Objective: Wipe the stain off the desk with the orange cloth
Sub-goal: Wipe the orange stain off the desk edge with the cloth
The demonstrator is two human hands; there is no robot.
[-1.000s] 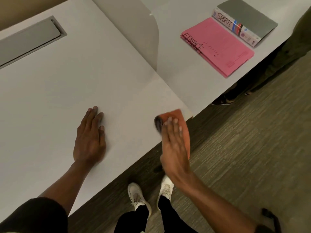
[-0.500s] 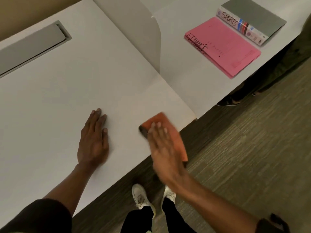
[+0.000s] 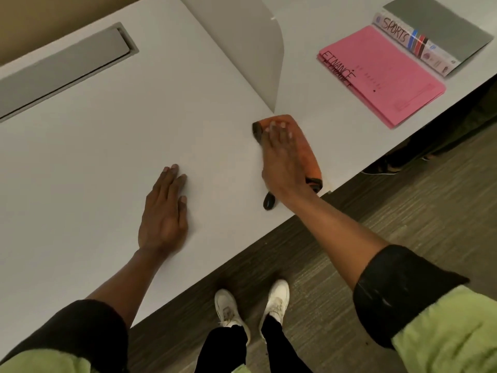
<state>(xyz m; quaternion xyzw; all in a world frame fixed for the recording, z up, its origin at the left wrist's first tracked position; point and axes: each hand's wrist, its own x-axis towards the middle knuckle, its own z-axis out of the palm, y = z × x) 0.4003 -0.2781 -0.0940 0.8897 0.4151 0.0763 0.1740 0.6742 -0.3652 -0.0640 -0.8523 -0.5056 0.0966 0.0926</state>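
Observation:
My right hand [image 3: 282,160] lies flat on top of the orange cloth [image 3: 305,149], pressing it onto the white desk [image 3: 107,146] near the desk's right front corner, just below the end of the divider panel. The cloth is folded, with dark edging showing at its far left tip and near my wrist. My left hand [image 3: 164,211] rests palm down on the desk to the left, fingers together, holding nothing. No stain shows on the bare desk surface; whatever lies under the cloth is hidden.
A grey divider panel [image 3: 250,49] stands between this desk and the neighbouring one. There lie a pink folder marked FINANCE [image 3: 382,76] and a book marked SPORTS [image 3: 419,41]. A grey cable hatch [image 3: 61,71] sits at the far left. Another person's shoe [image 3: 382,168] shows under the right desk.
My right hand has slid the cloth away from me, from the desk's front edge up toward the divider's end. My left hand stays flat in the same spot.

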